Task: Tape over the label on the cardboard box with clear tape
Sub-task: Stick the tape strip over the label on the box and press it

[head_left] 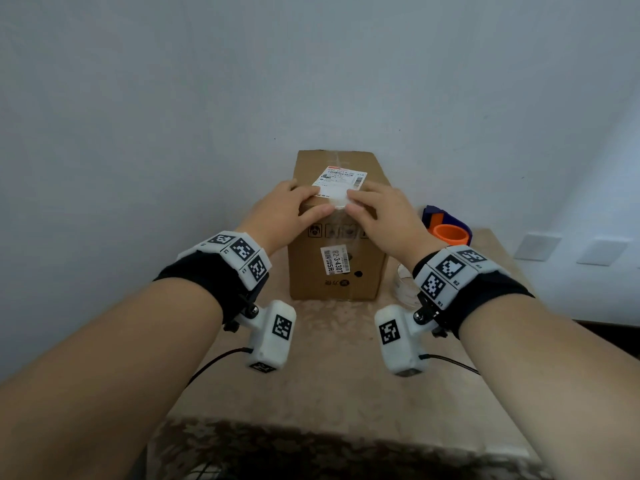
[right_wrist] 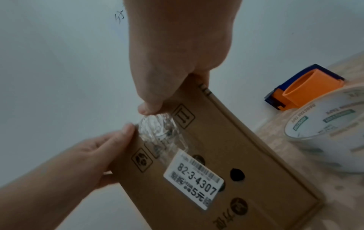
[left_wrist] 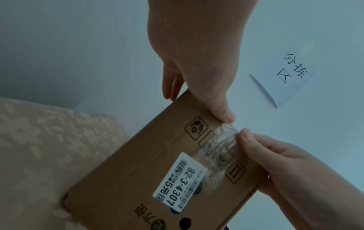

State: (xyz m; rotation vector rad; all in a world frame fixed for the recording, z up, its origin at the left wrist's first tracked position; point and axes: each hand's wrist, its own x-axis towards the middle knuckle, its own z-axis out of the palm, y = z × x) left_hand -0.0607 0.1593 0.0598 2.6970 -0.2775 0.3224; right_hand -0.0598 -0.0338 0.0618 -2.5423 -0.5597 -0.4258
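A tall cardboard box (head_left: 367, 271) stands on the table against the wall. A white shipping label (head_left: 341, 177) lies on its top. A smaller label (head_left: 335, 260) is stuck to the front face. A wrinkled strip of clear tape (left_wrist: 222, 146) runs from the top over the front edge and down to that smaller label. My left hand (head_left: 304, 202) and right hand (head_left: 362, 204) lie side by side on the near top edge. Their fingers are flat on the label's near end. Both thumbs press the tape (right_wrist: 159, 129) at the edge.
A roll of clear tape (right_wrist: 325, 130) sits on the beige patterned table (head_left: 329, 375) right of the box. An orange and blue tape dispenser (head_left: 448, 228) stands behind it. A handwritten paper note (left_wrist: 285, 74) hangs on the wall. Wall plates (head_left: 536, 245) are at the right.
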